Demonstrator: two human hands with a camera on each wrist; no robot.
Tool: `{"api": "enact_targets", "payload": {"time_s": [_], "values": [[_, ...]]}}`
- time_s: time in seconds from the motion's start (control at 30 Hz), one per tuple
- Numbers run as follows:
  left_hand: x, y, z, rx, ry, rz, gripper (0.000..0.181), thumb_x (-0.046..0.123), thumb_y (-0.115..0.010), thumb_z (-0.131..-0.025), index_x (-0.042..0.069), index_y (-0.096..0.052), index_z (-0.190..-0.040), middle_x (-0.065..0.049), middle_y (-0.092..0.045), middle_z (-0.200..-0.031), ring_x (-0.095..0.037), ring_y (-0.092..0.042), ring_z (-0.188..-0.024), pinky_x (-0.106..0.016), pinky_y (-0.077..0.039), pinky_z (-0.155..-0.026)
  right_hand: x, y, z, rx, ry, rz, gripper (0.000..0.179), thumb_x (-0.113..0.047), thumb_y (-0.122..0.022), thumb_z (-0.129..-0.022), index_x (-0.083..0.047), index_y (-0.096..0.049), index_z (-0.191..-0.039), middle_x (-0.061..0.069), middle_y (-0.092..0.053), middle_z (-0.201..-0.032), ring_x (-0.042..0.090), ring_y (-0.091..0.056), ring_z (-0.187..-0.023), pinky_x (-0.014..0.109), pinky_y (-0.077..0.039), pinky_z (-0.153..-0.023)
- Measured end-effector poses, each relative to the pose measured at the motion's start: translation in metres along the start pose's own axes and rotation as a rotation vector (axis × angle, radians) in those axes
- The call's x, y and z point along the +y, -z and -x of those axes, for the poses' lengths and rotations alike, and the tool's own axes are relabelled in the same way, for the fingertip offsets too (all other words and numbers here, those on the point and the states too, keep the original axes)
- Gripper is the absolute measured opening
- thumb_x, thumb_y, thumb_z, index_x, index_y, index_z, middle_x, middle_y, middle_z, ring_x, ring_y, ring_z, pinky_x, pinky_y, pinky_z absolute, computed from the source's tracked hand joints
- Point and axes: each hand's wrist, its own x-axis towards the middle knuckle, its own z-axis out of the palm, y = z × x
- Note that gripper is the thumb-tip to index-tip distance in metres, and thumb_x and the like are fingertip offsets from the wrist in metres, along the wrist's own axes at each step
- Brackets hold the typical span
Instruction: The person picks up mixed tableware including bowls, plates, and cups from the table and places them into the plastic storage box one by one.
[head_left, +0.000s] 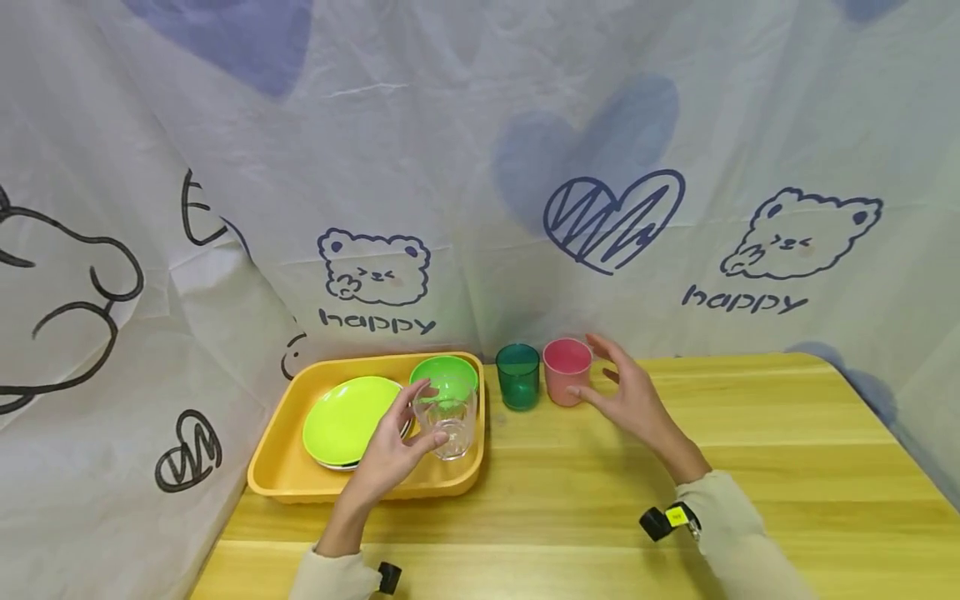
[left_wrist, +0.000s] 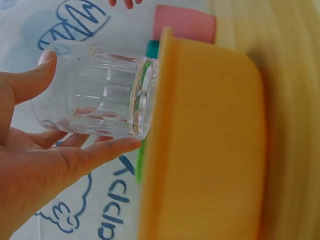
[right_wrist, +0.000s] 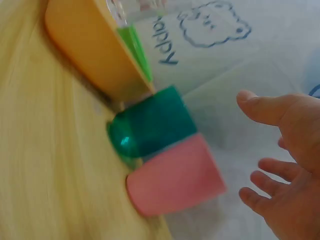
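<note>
My left hand (head_left: 392,450) grips a clear cup (head_left: 450,421), thumb on one side and fingers on the other. The left wrist view shows the cup (left_wrist: 100,92) upright, its base level with the rim of the yellow tray (left_wrist: 210,135). Inside the tray lie a lime-green plate (head_left: 352,421) and a green bowl (head_left: 442,371), partly behind the cup. A pink cup (head_left: 567,375) stands on the table beside a teal cup (head_left: 517,379). My right hand (head_left: 630,396) is spread beside the pink cup; the right wrist view shows a gap between its fingers and the cup.
The wooden table (head_left: 675,467) runs to the right of the cups. A patterned cloth (head_left: 480,167) hangs close behind the tray and cups, and another stretch of it borders the left side. Beneath the lime-green plate, the edge of a white plate (head_left: 337,467) shows.
</note>
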Motion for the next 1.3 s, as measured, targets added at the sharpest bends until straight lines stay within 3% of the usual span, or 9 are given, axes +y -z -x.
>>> {"api": "enact_targets", "payload": {"time_s": [0.17,0.33,0.57,0.73,0.87,1.07,1.3], "values": [[-0.012,0.003,0.007,0.018,0.044,-0.016,0.079,-0.003,-0.077,-0.089,0.002,-0.033,-0.155,-0.020,-0.042,-0.155,-0.042,-0.042,-0.141,-0.052,-0.045,-0.108,0.019,-0.001,-0.008,-0.032,-0.057,0.014,0.091,-0.017,-0.084,-0.087,-0.002,-0.031,-0.159,0.022,-0.038,-0.159,0.045,-0.042,-0.140,0.063,-0.043,-0.107],[-0.022,0.004,0.009,0.017,0.066,0.025,0.080,-0.011,-0.076,-0.085,-0.001,-0.034,-0.153,-0.023,-0.039,-0.156,-0.046,-0.040,-0.142,-0.049,-0.046,-0.107,0.033,-0.009,-0.015,-0.072,-0.120,0.000,0.097,-0.018,-0.084,-0.087,-0.003,-0.023,-0.161,0.024,-0.032,-0.162,0.047,-0.039,-0.142,0.063,-0.040,-0.110],[-0.030,0.006,0.008,0.018,0.134,0.050,0.080,-0.014,-0.076,-0.084,-0.004,-0.034,-0.152,-0.024,-0.036,-0.158,-0.047,-0.040,-0.142,-0.050,-0.047,-0.106,0.045,-0.019,-0.022,-0.094,-0.186,-0.052,0.103,-0.015,-0.084,-0.087,-0.001,-0.015,-0.162,0.026,-0.027,-0.162,0.048,-0.038,-0.142,0.062,-0.038,-0.112],[-0.035,0.007,0.008,-0.007,0.167,0.059,0.081,-0.015,-0.076,-0.083,-0.005,-0.034,-0.152,-0.026,-0.036,-0.154,-0.047,-0.042,-0.140,-0.042,-0.053,-0.100,0.050,-0.024,-0.026,-0.112,-0.238,-0.062,0.105,-0.018,-0.083,-0.088,-0.001,-0.011,-0.162,0.026,-0.026,-0.163,0.047,-0.036,-0.144,0.059,-0.037,-0.114],[-0.037,0.009,0.007,-0.032,0.181,0.038,0.081,-0.015,-0.076,-0.082,-0.005,-0.035,-0.151,-0.027,-0.038,-0.152,-0.048,-0.043,-0.139,-0.036,-0.057,-0.095,0.054,-0.027,-0.029,-0.113,-0.261,-0.059,0.104,-0.018,-0.083,-0.088,-0.003,-0.012,-0.163,0.025,-0.028,-0.162,0.045,-0.036,-0.144,0.058,-0.037,-0.115],[-0.040,0.015,0.006,-0.036,0.183,-0.064,0.079,-0.010,-0.080,-0.082,-0.005,-0.038,-0.149,-0.028,-0.040,-0.153,-0.051,-0.043,-0.138,-0.040,-0.055,-0.098,0.057,-0.032,-0.032,-0.132,-0.253,-0.061,0.101,-0.019,-0.083,-0.088,-0.003,-0.015,-0.162,0.024,-0.033,-0.160,0.043,-0.036,-0.144,0.057,-0.038,-0.115],[-0.041,0.019,-0.001,-0.099,0.168,-0.049,0.076,-0.011,-0.079,-0.081,-0.006,-0.040,-0.146,-0.029,-0.045,-0.146,-0.052,-0.044,-0.137,-0.038,-0.056,-0.097,0.059,-0.031,-0.030,-0.116,-0.261,-0.064,0.091,-0.016,-0.082,-0.089,0.001,-0.024,-0.157,0.025,-0.040,-0.154,0.044,-0.041,-0.140,0.056,-0.041,-0.113]]}}
